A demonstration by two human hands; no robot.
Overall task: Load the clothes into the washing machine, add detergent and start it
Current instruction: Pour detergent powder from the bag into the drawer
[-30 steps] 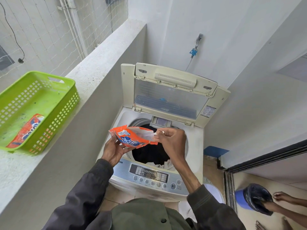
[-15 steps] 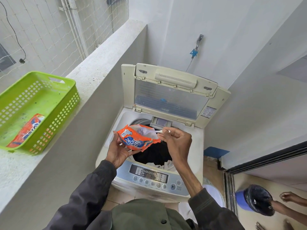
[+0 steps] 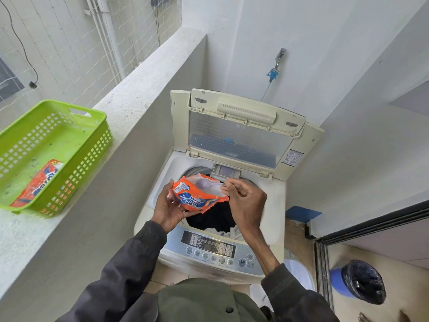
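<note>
The opened detergent sachet (image 3: pixel 197 194) is cupped in the left hand (image 3: pixel 168 209) over the loaded drum (image 3: pixel 216 219), its mouth pinched by the right hand (image 3: pixel 246 201) fingers (image 3: pixel 228 188); tipping is judged next.

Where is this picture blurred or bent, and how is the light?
Head view: soft, even daylight with no hard shadows; wide-angle lens bows the ledge and walls; blue bin at lower right is motion-smeared; the pouch and both hands stay fairly sharp.

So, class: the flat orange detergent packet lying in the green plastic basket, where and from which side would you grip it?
Grip the flat orange detergent packet at its upper end, reaching from above through the green plastic basket's open top. It lies flat against the near wall, so side access is blocked.
</note>
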